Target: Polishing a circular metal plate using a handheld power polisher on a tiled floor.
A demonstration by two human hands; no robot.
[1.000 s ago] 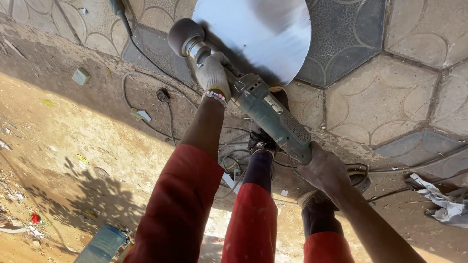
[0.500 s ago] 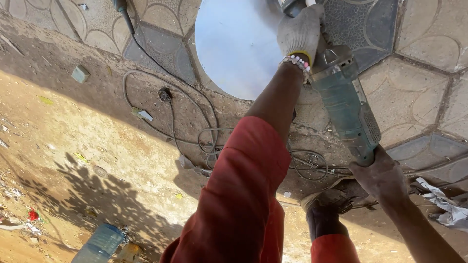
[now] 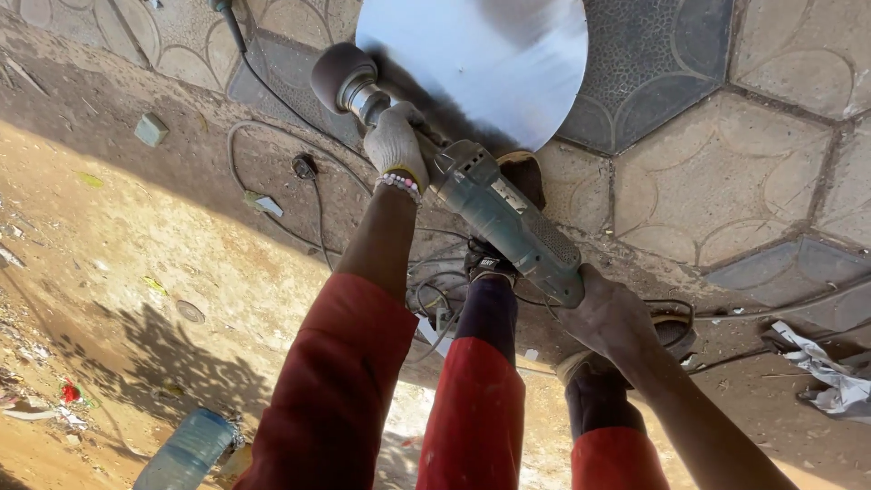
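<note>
A round shiny metal disc lies flat on patterned paving. My left hand, in a pale glove with a bead bracelet at the wrist, grips the front neck of a green angle grinder. The grinder's dark round polishing head sits at the disc's left edge. My right hand, bare, holds the rear end of the grinder's body. My legs in red trousers and dark socks stand below the tool, one shoe against the disc's near edge.
Black cables loop over the ground left of the disc. Hexagonal paving slabs fill the right side. A plastic bottle lies bottom left on sandy dirt. Crumpled paper lies at the far right. Small debris scatters the dirt.
The grinder has swung back from the disc's upper right to its left edge, and my left arm has moved left with it. The view shifted slightly.
</note>
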